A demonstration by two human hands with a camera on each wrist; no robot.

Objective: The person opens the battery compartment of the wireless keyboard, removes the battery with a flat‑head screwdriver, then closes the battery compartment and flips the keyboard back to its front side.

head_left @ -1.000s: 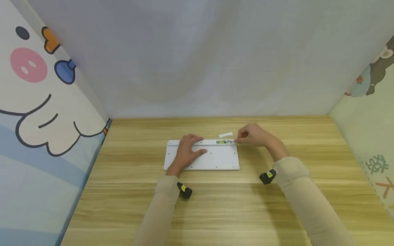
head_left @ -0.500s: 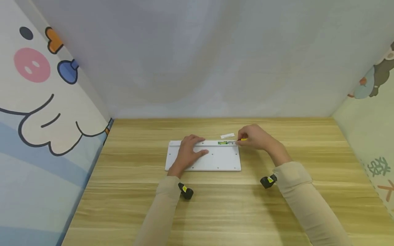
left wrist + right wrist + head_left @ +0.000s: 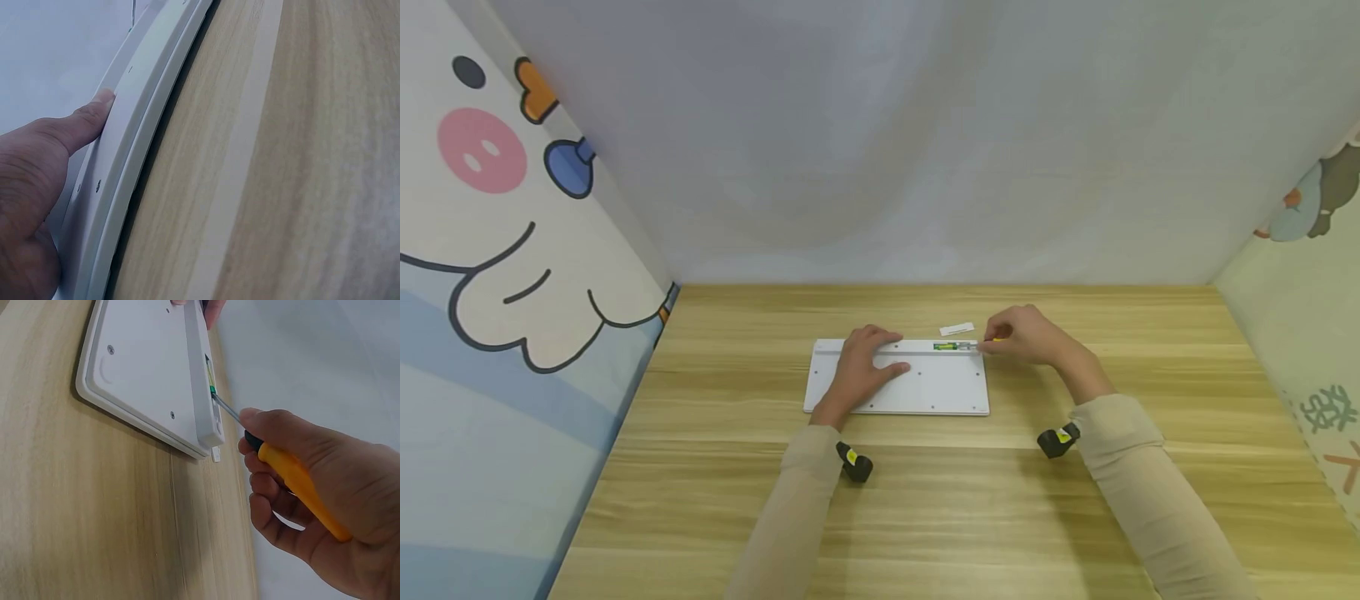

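A white keyboard (image 3: 943, 387) lies underside up on the wooden table, small screws dotting its back. Along its raised far ridge, an uncovered battery slot shows a green battery (image 3: 945, 346). My left hand (image 3: 860, 371) holds the keyboard left of centre, thumb on the flat back and fingers over the far edge. My right hand (image 3: 1026, 335), beyond the keyboard's right end, grips a screwdriver (image 3: 300, 481) with an orange-yellow handle and black collar. In the right wrist view, its metal shaft reaches into the slot, the tip right at the battery's end.
A small white strip, like a battery cover (image 3: 957, 329), lies on the table (image 3: 940, 508) just behind the slot. A pale wall (image 3: 925, 150) rises behind the table. Cartoon-printed walls stand left and right. Black wrist cameras hang under both wrists.
The screwdriver's yellow handle, hidden in the right hand one second ago, now shows between the fingers. The left hand keeps its place on the keyboard, and the head view has shifted slightly.
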